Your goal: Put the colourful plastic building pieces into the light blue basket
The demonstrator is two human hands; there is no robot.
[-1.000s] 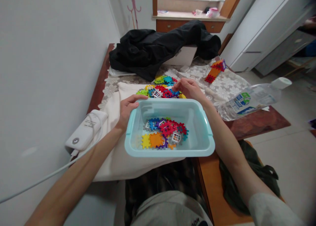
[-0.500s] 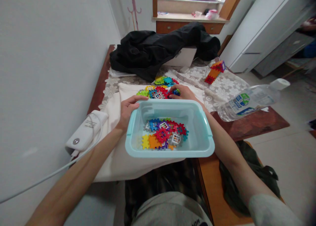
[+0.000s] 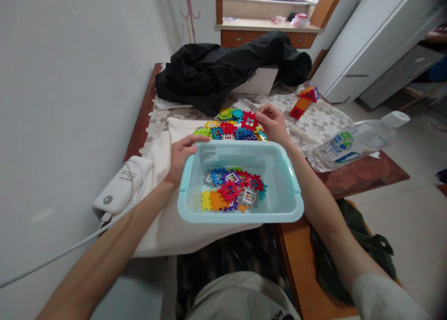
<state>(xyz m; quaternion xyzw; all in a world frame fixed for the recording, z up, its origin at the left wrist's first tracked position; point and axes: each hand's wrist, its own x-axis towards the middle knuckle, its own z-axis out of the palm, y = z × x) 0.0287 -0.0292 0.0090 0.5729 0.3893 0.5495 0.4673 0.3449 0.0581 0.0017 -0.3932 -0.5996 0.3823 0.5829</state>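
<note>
My left hand [image 3: 184,154] grips the left rim of a pale blue plastic basin [image 3: 284,185], its fingers lying along the far edge. Several interlocking toy tiles lie in the basin, among them an orange tile [image 3: 219,200] and a yellow tile [image 3: 206,200]. Beyond the far rim my right hand [image 3: 274,122] pinches a red window tile [image 3: 249,119] by its right edge, held up over a pile of colourful tiles [image 3: 226,128]. The basin's far wall hides the near part of that pile.
Black cloth [image 3: 209,73] covers the table's back. A built tile piece [image 3: 303,103] stands at the right, near a clear plastic bottle [image 3: 352,143]. At the left lies a white power bank [image 3: 122,185] with a cable. A white cloth [image 3: 164,236] lies beneath the basin.
My right hand has risen from the pile and moved right, bringing up the red window tile. My left hand and the basin stay in place.
</note>
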